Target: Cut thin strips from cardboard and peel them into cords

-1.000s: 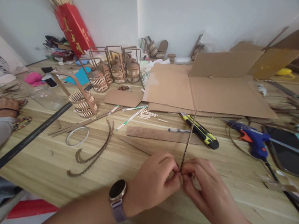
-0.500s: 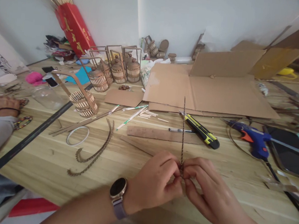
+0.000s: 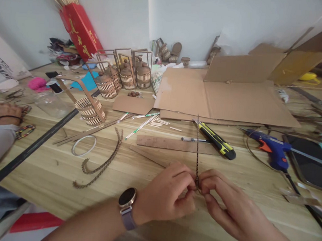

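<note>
A narrow corrugated cardboard strip (image 3: 197, 152) points away from me, its near end pinched between my two hands. My left hand (image 3: 171, 194), with a watch at its wrist, is closed on the strip from the left. From the right, the fingertips of my right hand (image 3: 224, 202) are closed on the same end; the fingers hide how it is folded there. Beyond the hands lie a flat brown cardboard piece (image 3: 159, 142) and a black-and-yellow utility knife (image 3: 217, 141). Two curved corrugated strips (image 3: 111, 161) rest left of my hands.
A blue glue gun (image 3: 275, 147) and a dark phone (image 3: 312, 164) lie at right. Large cardboard sheets (image 3: 234, 100) cover the back. Several small slatted baskets (image 3: 128, 78) stand back left. Another person's hand (image 3: 8, 112) rests at the far left, near a glass jar (image 3: 50, 103).
My right hand has shifted slightly right, its fingertips a little farther from my left hand's. The strip's far end has come slightly nearer to me.
</note>
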`<action>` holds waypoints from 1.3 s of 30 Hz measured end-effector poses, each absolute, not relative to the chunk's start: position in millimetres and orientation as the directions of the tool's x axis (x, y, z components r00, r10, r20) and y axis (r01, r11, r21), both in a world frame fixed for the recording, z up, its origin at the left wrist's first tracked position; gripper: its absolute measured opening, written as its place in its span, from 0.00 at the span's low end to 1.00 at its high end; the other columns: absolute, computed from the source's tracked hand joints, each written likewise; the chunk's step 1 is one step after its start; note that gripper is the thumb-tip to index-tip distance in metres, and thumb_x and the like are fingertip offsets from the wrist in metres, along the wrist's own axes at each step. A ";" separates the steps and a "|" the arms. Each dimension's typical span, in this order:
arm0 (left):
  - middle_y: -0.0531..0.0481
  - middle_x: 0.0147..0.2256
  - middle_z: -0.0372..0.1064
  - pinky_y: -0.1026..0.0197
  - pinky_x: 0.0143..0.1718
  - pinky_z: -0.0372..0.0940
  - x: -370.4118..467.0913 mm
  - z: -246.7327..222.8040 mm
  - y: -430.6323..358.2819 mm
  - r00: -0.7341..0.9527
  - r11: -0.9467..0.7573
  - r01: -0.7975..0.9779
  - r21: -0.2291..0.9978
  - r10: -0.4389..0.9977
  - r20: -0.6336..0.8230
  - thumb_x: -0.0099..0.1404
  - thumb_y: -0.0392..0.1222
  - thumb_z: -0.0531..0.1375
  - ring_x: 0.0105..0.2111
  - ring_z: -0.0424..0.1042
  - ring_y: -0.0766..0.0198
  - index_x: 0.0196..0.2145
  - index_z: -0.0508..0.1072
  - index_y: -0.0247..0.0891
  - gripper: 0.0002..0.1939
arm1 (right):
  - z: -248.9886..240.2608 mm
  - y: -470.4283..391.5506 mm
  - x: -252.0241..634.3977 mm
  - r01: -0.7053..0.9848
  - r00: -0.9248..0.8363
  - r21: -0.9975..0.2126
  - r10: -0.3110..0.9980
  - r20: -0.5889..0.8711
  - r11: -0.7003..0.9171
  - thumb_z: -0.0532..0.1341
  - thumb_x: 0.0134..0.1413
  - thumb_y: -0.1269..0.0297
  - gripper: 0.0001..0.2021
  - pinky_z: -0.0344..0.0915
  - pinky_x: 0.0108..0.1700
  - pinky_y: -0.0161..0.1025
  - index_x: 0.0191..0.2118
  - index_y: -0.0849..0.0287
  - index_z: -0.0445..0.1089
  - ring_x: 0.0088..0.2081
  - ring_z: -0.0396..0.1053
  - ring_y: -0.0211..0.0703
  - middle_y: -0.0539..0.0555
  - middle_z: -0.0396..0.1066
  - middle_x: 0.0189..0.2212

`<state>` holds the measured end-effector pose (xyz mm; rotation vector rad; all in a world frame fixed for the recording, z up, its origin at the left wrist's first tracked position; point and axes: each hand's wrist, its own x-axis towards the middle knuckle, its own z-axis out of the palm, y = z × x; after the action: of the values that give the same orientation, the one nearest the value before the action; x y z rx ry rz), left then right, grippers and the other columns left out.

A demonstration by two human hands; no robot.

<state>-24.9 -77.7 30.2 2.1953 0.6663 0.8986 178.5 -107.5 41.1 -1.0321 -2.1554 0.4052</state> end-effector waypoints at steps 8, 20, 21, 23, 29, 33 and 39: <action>0.45 0.39 0.73 0.61 0.45 0.65 -23.3 37.0 -80.9 0.521 -0.507 0.122 0.853 0.764 0.380 0.66 0.35 0.57 0.41 0.72 0.61 0.34 0.67 0.39 0.02 | 45.8 -106.3 175.4 0.619 -0.357 -0.393 0.689 0.631 0.680 0.61 0.63 0.68 0.05 0.72 0.35 0.33 0.43 0.51 0.67 0.35 0.75 0.38 0.50 0.74 0.33; 0.48 0.38 0.70 0.63 0.45 0.63 -22.7 40.8 -77.7 0.510 -0.327 0.081 0.942 0.825 0.243 0.70 0.44 0.61 0.40 0.71 0.62 0.33 0.71 0.37 0.09 | 47.2 -107.1 171.7 0.625 -0.294 -0.401 0.678 0.674 0.670 0.63 0.61 0.70 0.06 0.74 0.38 0.39 0.41 0.51 0.73 0.37 0.78 0.42 0.51 0.80 0.35; 0.47 0.38 0.70 0.63 0.45 0.64 -22.5 40.8 -77.5 0.507 -0.340 0.070 0.938 0.822 0.260 0.70 0.43 0.61 0.40 0.71 0.62 0.33 0.71 0.37 0.09 | 47.0 -106.8 172.0 0.621 -0.292 -0.408 0.680 0.672 0.669 0.63 0.61 0.70 0.06 0.74 0.38 0.39 0.41 0.51 0.73 0.37 0.79 0.43 0.51 0.80 0.35; 0.47 0.38 0.69 0.64 0.45 0.64 -22.0 40.3 -77.8 0.501 -0.372 0.047 0.927 0.812 0.301 0.70 0.41 0.60 0.40 0.71 0.63 0.33 0.70 0.37 0.08 | 46.8 -106.4 172.4 0.618 -0.291 -0.414 0.684 0.669 0.668 0.63 0.61 0.69 0.06 0.74 0.38 0.39 0.41 0.50 0.73 0.37 0.79 0.42 0.51 0.81 0.35; 0.48 0.38 0.69 0.64 0.44 0.65 -21.0 36.6 -81.1 0.490 -0.432 0.069 0.899 0.800 0.347 0.67 0.36 0.59 0.39 0.70 0.64 0.32 0.67 0.38 0.05 | 47.3 -106.2 172.0 0.616 -0.274 -0.439 0.700 0.660 0.654 0.63 0.61 0.69 0.05 0.73 0.40 0.37 0.38 0.51 0.72 0.37 0.78 0.39 0.49 0.80 0.35; 0.48 0.37 0.70 0.64 0.44 0.64 -21.4 34.5 -81.7 0.504 -0.456 0.065 0.888 0.783 0.365 0.65 0.34 0.58 0.38 0.70 0.64 0.31 0.66 0.38 0.05 | 44.4 -107.4 173.0 0.595 -0.224 -0.518 0.746 0.627 0.615 0.63 0.60 0.69 0.05 0.73 0.39 0.36 0.37 0.50 0.71 0.37 0.78 0.39 0.48 0.80 0.34; 0.48 0.37 0.71 0.64 0.43 0.64 -22.2 34.8 -82.2 0.523 -0.445 0.067 0.893 0.778 0.348 0.64 0.34 0.57 0.38 0.70 0.64 0.30 0.63 0.39 0.06 | 41.0 -109.4 174.2 0.533 -0.125 -0.668 0.829 0.544 0.519 0.61 0.63 0.66 0.04 0.73 0.36 0.34 0.37 0.49 0.71 0.35 0.78 0.39 0.48 0.79 0.32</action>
<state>-22.2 -82.2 34.8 1.8595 0.6970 0.9887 174.2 -109.4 41.0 -1.1374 -1.7963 0.3859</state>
